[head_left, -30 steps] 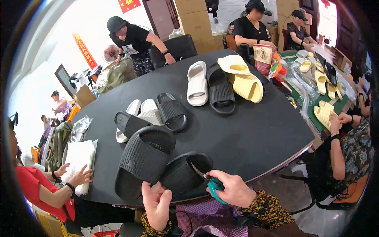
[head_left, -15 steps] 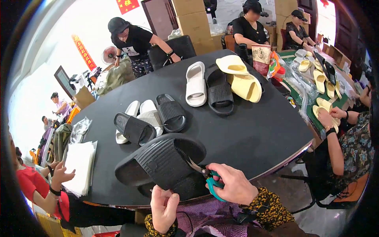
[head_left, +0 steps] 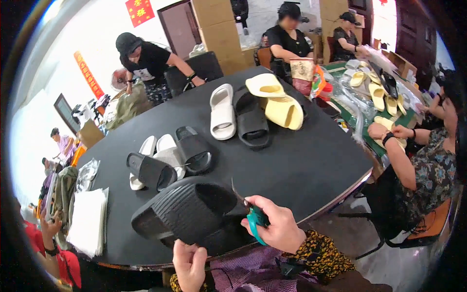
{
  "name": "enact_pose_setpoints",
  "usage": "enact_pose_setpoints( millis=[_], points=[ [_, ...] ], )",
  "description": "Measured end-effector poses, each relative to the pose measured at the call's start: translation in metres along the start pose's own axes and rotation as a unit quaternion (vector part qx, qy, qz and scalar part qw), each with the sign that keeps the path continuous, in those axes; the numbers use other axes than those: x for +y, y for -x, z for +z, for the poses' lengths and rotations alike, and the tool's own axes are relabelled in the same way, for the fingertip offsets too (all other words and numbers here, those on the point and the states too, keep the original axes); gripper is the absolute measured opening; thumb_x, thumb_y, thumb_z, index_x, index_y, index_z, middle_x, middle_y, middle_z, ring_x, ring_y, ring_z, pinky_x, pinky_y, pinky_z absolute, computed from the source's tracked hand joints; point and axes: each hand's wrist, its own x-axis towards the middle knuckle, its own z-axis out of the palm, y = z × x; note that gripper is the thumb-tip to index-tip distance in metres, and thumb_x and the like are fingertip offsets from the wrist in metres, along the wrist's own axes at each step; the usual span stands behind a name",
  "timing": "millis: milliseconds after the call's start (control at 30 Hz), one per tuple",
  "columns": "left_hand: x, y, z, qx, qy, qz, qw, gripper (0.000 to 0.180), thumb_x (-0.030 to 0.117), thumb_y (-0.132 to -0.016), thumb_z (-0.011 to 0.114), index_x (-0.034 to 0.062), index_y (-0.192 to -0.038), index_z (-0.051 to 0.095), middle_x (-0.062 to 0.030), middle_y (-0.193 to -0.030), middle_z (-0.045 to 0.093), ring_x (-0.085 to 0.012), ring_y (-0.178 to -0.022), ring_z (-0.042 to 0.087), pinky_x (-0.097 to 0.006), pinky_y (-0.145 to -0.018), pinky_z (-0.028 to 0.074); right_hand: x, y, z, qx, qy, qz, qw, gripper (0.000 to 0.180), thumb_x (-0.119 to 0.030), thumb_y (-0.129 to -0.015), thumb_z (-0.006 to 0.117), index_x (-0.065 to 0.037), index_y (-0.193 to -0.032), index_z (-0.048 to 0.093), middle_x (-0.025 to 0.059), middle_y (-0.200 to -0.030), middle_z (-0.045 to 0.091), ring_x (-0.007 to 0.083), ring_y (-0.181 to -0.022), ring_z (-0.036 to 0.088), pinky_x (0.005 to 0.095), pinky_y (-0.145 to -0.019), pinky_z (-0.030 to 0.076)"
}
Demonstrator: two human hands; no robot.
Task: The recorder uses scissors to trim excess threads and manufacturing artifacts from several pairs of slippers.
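A large black slide sandal [head_left: 182,214] with a ribbed strap lies near me at the table's front edge, over another dark part I cannot make out. My left hand [head_left: 189,265] is closed at its lower edge, thumb and finger together; what they pinch is hidden. My right hand [head_left: 277,224] grips scissors [head_left: 255,224] with teal handles, the blades pointing up beside the slide's right end. Beyond it lie two smaller black slides [head_left: 152,170] [head_left: 193,151] with white ones [head_left: 168,151] under and between them.
Farther back on the black table [head_left: 311,160] are a white slide [head_left: 223,112], a black slide [head_left: 253,121] and yellow slides [head_left: 283,109]. White sheets [head_left: 87,221] are stacked at left. Co-workers sit or stand around, one [head_left: 408,151] close on my right by a green table with yellow slides.
The scissors have turned upward and their blades have come away from the strap. The person in red at left has drawn a hand back from the white sheets. The view has shifted slightly.
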Motion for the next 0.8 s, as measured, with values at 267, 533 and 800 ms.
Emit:
enact_pose_setpoints(
  millis=[267, 533, 800],
  points=[
    [0.005, -0.004, 0.013, -0.016, -0.010, -0.001, 1.000, 0.036, -0.008, -0.088, 0.051, -0.0025, -0.122, 0.046, -0.0067, -0.114, 0.056, -0.0115, -0.102, 0.053, -0.024, -0.086, 0.042, 0.015, 0.006, -0.006, 0.036, -0.124, 0.080, 0.988, 0.048, -0.004, -0.081, 0.066, -0.001, -0.125, 0.045, 0.0094, -0.089, 0.061, 0.0117, -0.077, 0.062, 0.0270, -0.072, 0.050],
    [0.013, -0.016, 0.027, -0.101, -0.157, -0.013, 0.982, 0.046, -0.002, -0.084, 0.060, -0.0033, -0.127, 0.043, -0.0131, -0.112, 0.058, -0.0195, -0.100, 0.056, -0.030, -0.085, 0.044, 0.024, 0.014, -0.018, 0.122, -0.156, 0.127, 0.972, 0.049, -0.001, -0.076, 0.071, -0.001, -0.120, 0.047, -0.0022, -0.083, 0.052, 0.0030, -0.070, 0.048, 0.0197, -0.062, 0.042],
    [0.031, -0.038, 0.024, -0.304, -0.504, 0.218, 0.779, 0.056, 0.004, -0.073, 0.065, -0.0045, -0.124, 0.043, -0.0167, -0.093, 0.056, -0.0322, -0.089, 0.050, -0.042, -0.085, 0.036, 0.035, 0.027, -0.063, 0.149, -0.146, 0.157, 0.965, 0.047, -0.001, -0.077, 0.069, -0.002, -0.119, 0.049, -0.0019, -0.081, 0.053, 0.0027, -0.067, 0.047, 0.0191, -0.060, 0.041]
  ],
)
